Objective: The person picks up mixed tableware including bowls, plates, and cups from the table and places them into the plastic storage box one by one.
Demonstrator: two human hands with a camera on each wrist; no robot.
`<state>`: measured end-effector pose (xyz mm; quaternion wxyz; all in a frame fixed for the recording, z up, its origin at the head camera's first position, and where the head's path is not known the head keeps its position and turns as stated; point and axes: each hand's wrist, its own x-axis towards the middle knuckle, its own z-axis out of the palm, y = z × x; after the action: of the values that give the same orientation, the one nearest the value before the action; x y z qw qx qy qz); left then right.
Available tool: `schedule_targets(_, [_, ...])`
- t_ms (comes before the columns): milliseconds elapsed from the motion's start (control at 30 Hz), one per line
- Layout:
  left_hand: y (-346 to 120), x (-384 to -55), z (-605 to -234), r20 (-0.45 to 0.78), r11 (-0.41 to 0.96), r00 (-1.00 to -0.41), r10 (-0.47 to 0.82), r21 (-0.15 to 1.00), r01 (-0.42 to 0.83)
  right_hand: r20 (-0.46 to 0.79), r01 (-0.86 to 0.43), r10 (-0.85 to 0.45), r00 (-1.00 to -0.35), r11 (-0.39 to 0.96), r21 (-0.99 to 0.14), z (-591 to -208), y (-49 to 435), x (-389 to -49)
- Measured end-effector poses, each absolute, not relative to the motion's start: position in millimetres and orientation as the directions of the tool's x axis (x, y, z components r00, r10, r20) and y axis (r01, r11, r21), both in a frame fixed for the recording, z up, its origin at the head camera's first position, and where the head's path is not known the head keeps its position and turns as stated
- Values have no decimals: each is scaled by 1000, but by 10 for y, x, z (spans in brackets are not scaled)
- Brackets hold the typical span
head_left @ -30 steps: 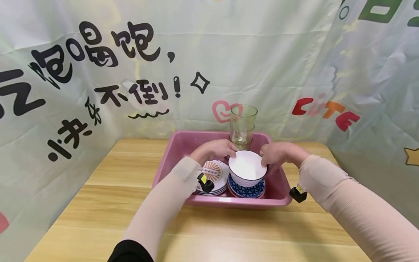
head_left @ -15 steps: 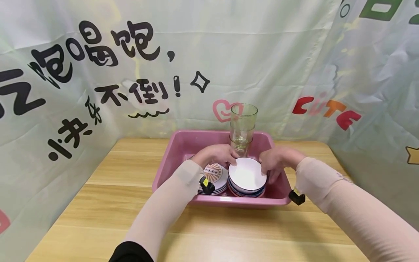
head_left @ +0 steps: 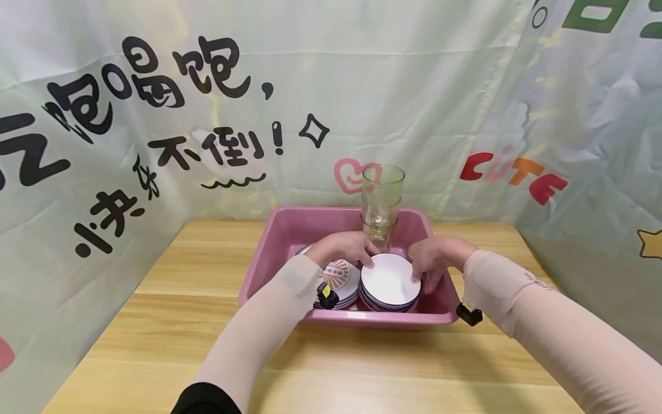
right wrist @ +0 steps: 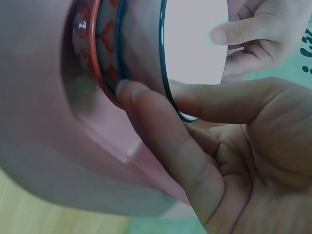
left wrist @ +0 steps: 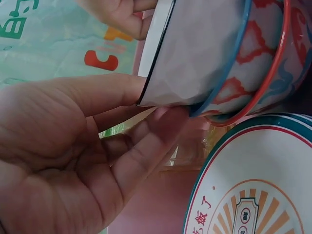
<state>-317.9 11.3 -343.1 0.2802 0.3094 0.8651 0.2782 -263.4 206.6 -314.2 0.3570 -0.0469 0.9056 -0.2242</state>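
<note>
A white bowl (head_left: 391, 279) with a dark rim sits on top of a stack of patterned bowls (left wrist: 256, 58) inside the pink basin (head_left: 297, 215). My left hand (head_left: 347, 248) pinches its left rim, thumb at the inside edge and fingers under the outer wall. On the opposite side my right hand (head_left: 433, 259) grips the rim the same way; in the right wrist view its fingertips (right wrist: 127, 92) reach the blue rim of the bowl below. The lower bowls have blue and red rims. Left of the stack lie several white plates (head_left: 345, 282) with an orange sunburst print.
Stacked greenish clear glasses (head_left: 381, 201) stand at the back of the basin, just behind the bowls. The basin rests on a wooden table (head_left: 207, 322). A printed cloth (head_left: 289, 69) hangs behind and along both sides.
Both hands have lowered the white bowl onto the stack. The blue patterned bowl beneath, visible a second ago, is now mostly covered.
</note>
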Motion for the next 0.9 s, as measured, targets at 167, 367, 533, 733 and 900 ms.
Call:
schedule_targets(167, [87, -3202, -3370, -274, 670, -671, 689, 593, 447, -602, -35, -272, -750, 926, -375, -3067, 2099, -2632])
schedule_targets(367, [26, -3188, -3282, -274, 642, -676, 684, 666, 380, -563, -53, -320, -762, 897, -438, -2942, 2173, -2638])
schedule_targets(533, [-64, -3157, -3202, -266, 620, -675, 688, 700, 356, -525, -98, -376, -764, 871, -481, -2848, 2227, -2609])
schedule_targets(733, [-215, -3075, -3059, -251, 633, -675, 694, 660, 406, -449, -190, -444, -776, 842, -504, -2792, 2294, -2545])
schedule_targets(900, [-375, -3033, -2979, -219, 634, -682, 698, 631, 447, -350, -269, -475, -807, 824, -499, -2753, 2347, -2493])
